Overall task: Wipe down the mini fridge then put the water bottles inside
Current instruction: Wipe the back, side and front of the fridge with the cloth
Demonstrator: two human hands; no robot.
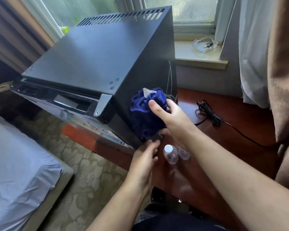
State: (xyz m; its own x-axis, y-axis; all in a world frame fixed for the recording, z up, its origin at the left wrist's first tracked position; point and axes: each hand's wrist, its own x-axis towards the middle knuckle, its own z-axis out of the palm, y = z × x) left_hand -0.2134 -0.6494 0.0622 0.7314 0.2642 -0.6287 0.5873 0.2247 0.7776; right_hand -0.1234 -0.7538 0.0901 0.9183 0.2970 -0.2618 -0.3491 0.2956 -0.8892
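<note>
A black mini fridge [97, 54] stands on a reddish wooden surface [240, 117] with its door closed. My right hand [172, 119] is shut on a bunched dark blue cloth [145, 112], pressing it against the fridge's right side wall. My left hand [144, 161] sits just below the cloth at the fridge's lower corner, fingers curled; what they touch is hidden. Two clear water bottles [170, 155] stand on the wood close to the fridge, partly under my right wrist. One shows a white cap.
A black power cord [208, 114] lies coiled on the wood to the right of the fridge. A bed with a light sheet [18, 164] fills the lower left. A window sill [200, 52] holds a clear plastic item. Curtains [264, 55] hang at the right.
</note>
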